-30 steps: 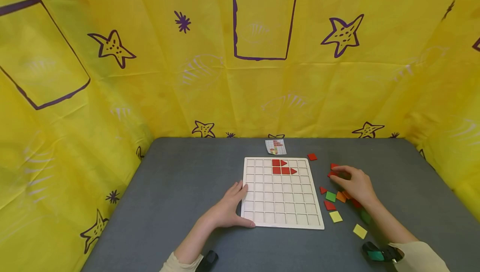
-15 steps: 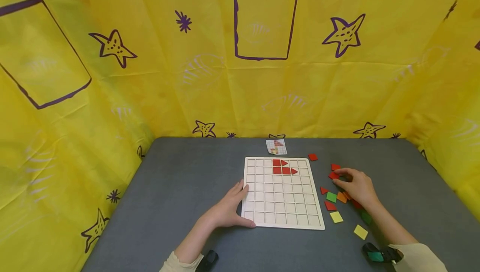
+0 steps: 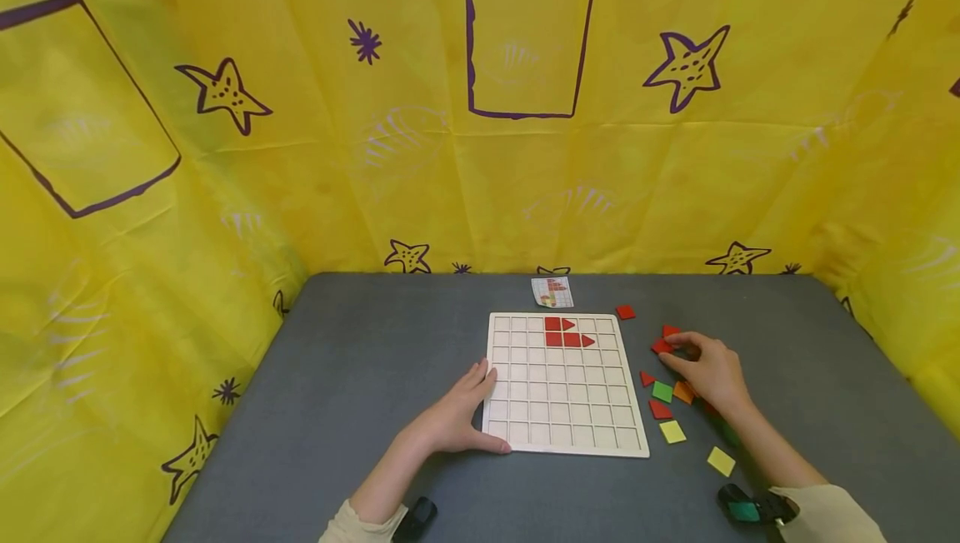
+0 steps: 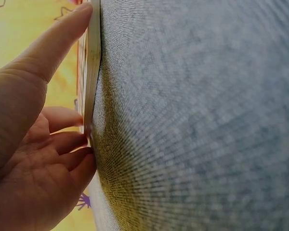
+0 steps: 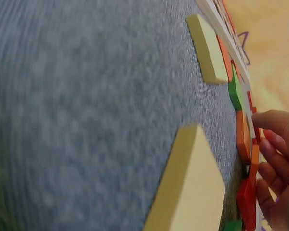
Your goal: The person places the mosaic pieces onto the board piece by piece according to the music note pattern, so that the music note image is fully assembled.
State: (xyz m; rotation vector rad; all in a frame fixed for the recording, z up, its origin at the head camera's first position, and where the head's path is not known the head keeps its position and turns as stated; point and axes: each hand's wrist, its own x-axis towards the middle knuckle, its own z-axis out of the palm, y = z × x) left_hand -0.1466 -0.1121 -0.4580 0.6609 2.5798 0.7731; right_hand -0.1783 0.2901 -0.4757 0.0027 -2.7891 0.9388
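Note:
My left hand (image 3: 453, 418) rests at the near left corner of a white grid board (image 3: 558, 410), its thumb along the front edge and its fingers against the left side. In the left wrist view the thumb and fingertips touch the board's edge (image 4: 92, 62). Red square and triangle tiles (image 3: 564, 340) fill two short rows near the board's far side. To the right, my right hand (image 3: 712, 372) pinches a red square tile (image 3: 661, 346) between thumb and index finger, low over the table. Another red tile (image 3: 671, 331) lies just behind it.
A small pattern card (image 3: 552, 293) lies beyond the board, and a red square (image 3: 625, 311) near its far right corner. Right of the board are a red triangle (image 3: 647, 379), a green tile (image 3: 662, 391), an orange tile (image 3: 683, 393) and yellow squares (image 3: 721, 462). Yellow cloth (image 3: 420, 193) hangs behind.
My right hand has shifted slightly left with the red tile, which sits nearer the board. My left hand and the board have stayed in place.

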